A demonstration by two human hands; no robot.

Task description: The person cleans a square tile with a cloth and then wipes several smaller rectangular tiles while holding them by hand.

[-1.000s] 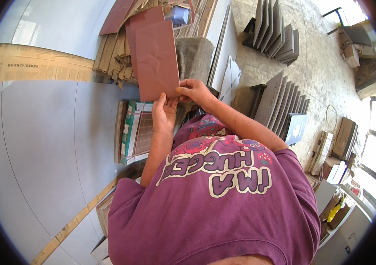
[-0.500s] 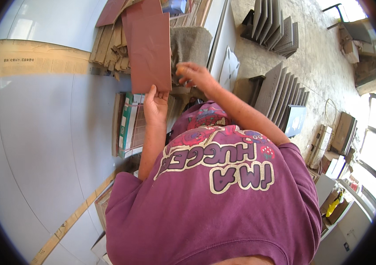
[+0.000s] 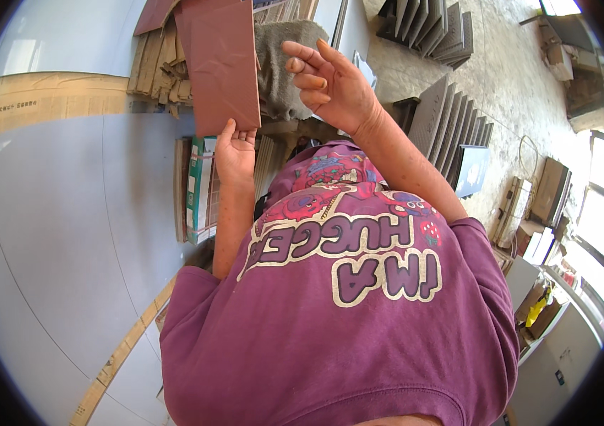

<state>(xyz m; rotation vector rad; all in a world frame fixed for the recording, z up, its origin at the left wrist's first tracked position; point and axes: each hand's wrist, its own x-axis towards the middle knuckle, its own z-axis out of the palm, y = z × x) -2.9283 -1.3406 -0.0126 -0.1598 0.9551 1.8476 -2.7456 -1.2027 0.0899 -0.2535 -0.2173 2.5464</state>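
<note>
My left hand (image 3: 236, 155) grips the near edge of a reddish-brown rectangular panel (image 3: 222, 67), with the thumb on top and the fingers under the edge. The panel's material is hard to tell; its face is smooth with faint marks. My right hand (image 3: 342, 86) is raised to the right of the panel, apart from it. Its palm is partly turned up and its fingers are loosely bent and spread, with nothing held. Orange patches show on a few of its fingers. Below it and beside the panel hangs a grey-brown cloth (image 3: 289, 64).
Torn cardboard strips (image 3: 156, 67) are stacked left of the panel. A green-and-white box (image 3: 201, 188) stands by my left forearm. Large pale grey panels (image 3: 46, 206) fill the left. To the right, racks of upright grey tiles (image 3: 451, 117) stand on the concrete floor (image 3: 504, 92).
My right hand has lifted away from beside the panel and its fingers have spread. My left hand and the panel sit slightly farther up and left in the picture.
</note>
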